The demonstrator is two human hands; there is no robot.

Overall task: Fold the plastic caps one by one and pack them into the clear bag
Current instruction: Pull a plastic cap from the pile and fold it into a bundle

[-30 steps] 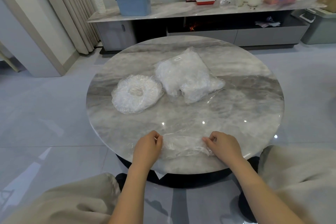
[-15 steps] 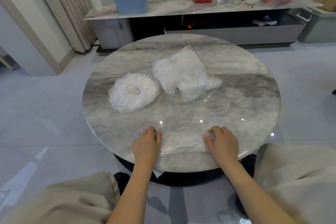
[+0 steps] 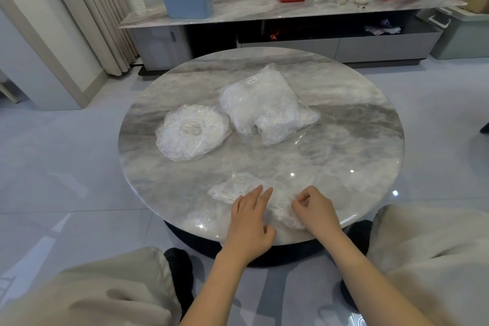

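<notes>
Head view: a plastic cap [image 3: 238,188] is laid flat near the near edge of the round marble table [image 3: 357,140]. It is pressed down by the left hand [image 3: 250,222], whose fingers are held straight. A fold of the thin plastic is pinched by the curled fingers of the right hand [image 3: 315,206]. The clear bag [image 3: 267,103], already stuffed, and a stack of caps [image 3: 191,131] are seen near the table's centre.

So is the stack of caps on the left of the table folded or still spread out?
Spread out. The stack of caps lies as a flat round disc, its gathered centre showing, untouched by either hand.
</notes>
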